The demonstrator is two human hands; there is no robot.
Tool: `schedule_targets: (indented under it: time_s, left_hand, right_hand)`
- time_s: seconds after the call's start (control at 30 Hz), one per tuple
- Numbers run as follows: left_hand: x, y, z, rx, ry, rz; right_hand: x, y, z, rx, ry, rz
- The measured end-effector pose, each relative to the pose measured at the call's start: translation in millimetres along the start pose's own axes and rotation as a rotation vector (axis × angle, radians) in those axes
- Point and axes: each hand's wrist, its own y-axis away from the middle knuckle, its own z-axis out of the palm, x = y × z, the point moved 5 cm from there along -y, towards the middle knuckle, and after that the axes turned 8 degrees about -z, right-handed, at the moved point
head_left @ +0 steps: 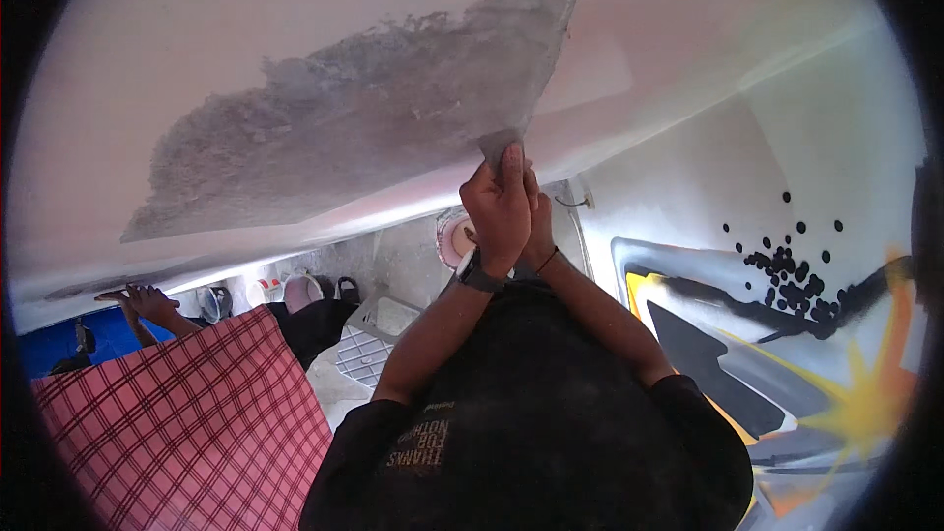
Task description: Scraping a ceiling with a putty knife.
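My left hand point(500, 211), with a dark watch on its wrist, is raised to the wall and closed on a flat grey scraper point(497, 146). Its thumb lies along the tool, and the fingers hide the rest of it. The scraper's upper edge is at the lower right edge of a rough grey patch point(364, 118) on the pale wall point(197, 20). Close behind the left hand, my right hand point(541, 233), with a thin dark band at the wrist, looks closed. The left hand covers most of its fingers, so what it grips is hidden.
At left, a person in a red checked shirt point(187, 423) works with both hands point(147, 303) at the same wall. A grey plastic crate-like stand point(369, 344) and a pinkish tub point(453, 239) are below. A painted wall point(787, 383) stands to the right.
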Motion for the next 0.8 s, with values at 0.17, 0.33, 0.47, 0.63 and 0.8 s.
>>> schedule_targets:
  time_s: [0.17, 0.33, 0.47, 0.63, 0.8]
  left_hand:
    - [-1, -2, -1, -0.030, -0.057, 0.015]
    - [-9, -1, 2, -0.034, -0.035, 0.033]
    - [-5, -1, 3, -0.044, -0.065, 0.021]
    - [-5, -3, 2, -0.047, -0.063, 0.008]
    - [-7, -2, 0, -0.041, -0.025, -0.005]
  right_hand:
    - [5, -2, -1, 0.036, -0.028, 0.075]
    - [10, 0, -1, 0.073, -0.010, -0.018]
    - [12, 3, -2, 0.059, -0.139, 0.039]
    - [8, 0, -1, 0.050, -0.143, 0.062]
    - [15, 6, 4, 0.004, -0.046, 0.012]
